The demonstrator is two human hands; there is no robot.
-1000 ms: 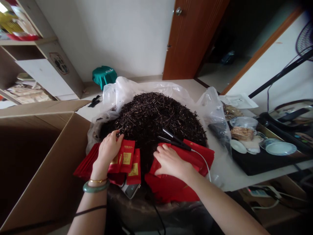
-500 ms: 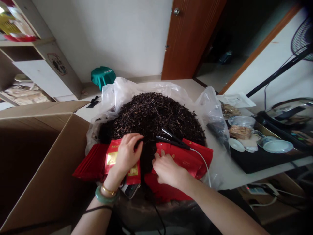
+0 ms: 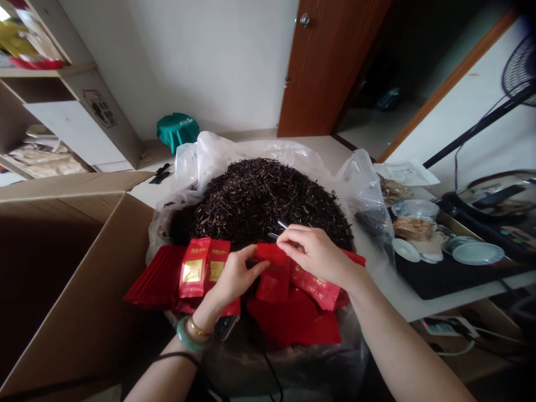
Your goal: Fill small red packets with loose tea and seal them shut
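Observation:
A red foil pouch [image 3: 273, 279] is upright between my hands, in front of a heap of dark dried tea leaves [image 3: 268, 192]. My left hand [image 3: 238, 272] pinches its left edge, thumb and forefinger near the top. The fingers of my right hand [image 3: 312, 248] are closed at its upper right edge. Behind my right hand lies a tong-like heat sealer [image 3: 274, 235]; only its tips show. Several red pouches with gold labels [image 3: 195, 271] are left of my left hand. More red pouches [image 3: 316, 287] lie under my right hand, and flat ones [image 3: 295, 321] lie below.
A clear plastic liner [image 3: 288, 149] surrounds the tea. An open cardboard box [image 3: 134, 245] stands at the left. On the right table are a lidded tub [image 3: 414, 209], a pale dish [image 3: 477, 251] and a black mat [image 3: 422, 279]. A power strip [image 3: 448, 324] sits below.
My right hand has risen from the pouches on the right, and a pouch is now between both hands. My left hand has moved right, off the labelled pouches.

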